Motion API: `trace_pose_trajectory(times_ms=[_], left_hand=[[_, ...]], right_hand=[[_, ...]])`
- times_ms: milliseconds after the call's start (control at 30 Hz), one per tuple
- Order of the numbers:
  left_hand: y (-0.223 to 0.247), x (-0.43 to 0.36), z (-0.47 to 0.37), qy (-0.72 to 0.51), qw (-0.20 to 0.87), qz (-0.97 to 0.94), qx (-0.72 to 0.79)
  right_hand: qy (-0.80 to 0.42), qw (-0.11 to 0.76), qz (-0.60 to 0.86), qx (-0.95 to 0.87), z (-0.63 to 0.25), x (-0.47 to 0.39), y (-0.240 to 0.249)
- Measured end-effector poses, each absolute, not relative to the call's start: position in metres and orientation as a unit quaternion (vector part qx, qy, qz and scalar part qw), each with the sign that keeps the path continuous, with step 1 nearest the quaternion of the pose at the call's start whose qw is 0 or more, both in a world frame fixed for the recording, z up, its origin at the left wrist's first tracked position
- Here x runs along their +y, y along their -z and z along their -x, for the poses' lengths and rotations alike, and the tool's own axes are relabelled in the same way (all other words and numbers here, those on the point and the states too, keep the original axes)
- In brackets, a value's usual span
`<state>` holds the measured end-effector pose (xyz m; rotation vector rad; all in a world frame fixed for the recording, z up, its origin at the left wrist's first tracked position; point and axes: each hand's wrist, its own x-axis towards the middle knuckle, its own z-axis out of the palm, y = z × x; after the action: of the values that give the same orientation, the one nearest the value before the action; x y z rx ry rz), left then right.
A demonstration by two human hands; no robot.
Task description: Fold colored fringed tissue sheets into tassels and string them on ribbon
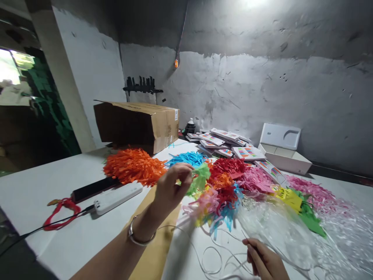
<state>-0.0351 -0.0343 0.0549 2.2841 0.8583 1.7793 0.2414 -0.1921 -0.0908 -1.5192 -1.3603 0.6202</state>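
Note:
My left hand (175, 186), with a bracelet at the wrist, is raised over the table. Its thumb and fingertips are pinched on a light green paper tassel (201, 177), partly blurred. Just beyond hang or lie pink (208, 202), orange-red and blue paper tassels (229, 214), bunched together; how they are joined is hidden. Lower right, my right hand (265, 258) is closed, its fingertips pinching a thin strand that looks like the end of a cord. Loops of thin white cord (212, 258) lie on the table between my hands.
Orange paper strips (134, 165), blue strips (188, 158) and pink strips (258, 179) lie in heaps. Clear plastic (276, 221) spreads at right. Behind are stacked flat boxes (224, 136), a white box (285, 157) and a carton (166, 128). A white power bank (119, 198) sits left.

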Motion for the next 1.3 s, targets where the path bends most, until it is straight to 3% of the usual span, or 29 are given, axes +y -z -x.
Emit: trace_pose_trajectory(times_ms=[133,233,400,600,1000,1300], left_hand=[[-0.065,-0.039,0.043,-0.557,0.034,-0.785,0.271],[-0.064,-0.056,0.041,-0.472,0.076,-0.845,0.239],[-0.037,-0.087,0.024,-0.347,0.264,-0.875,0.210],[-0.014,-0.062,0.016,-0.360,0.455,-0.771,0.264],[0.028,-0.117,-0.013,-0.319,0.785,-0.481,0.227],[0.038,-0.124,-0.014,-0.275,0.796,-0.486,0.233]], right_hand=[[-0.258,0.462,0.605,-0.595,-0.246,-0.194,0.084],[-0.234,0.499,0.576,-0.604,-0.232,-0.199,0.073],[-0.232,0.568,0.507,-0.606,-0.187,-0.210,0.039],[-0.290,0.509,0.485,-0.649,-0.169,-0.195,0.032],[-0.370,0.596,0.531,-0.477,-0.143,-0.196,0.031],[-0.360,0.578,0.554,-0.479,-0.152,-0.203,0.040]])
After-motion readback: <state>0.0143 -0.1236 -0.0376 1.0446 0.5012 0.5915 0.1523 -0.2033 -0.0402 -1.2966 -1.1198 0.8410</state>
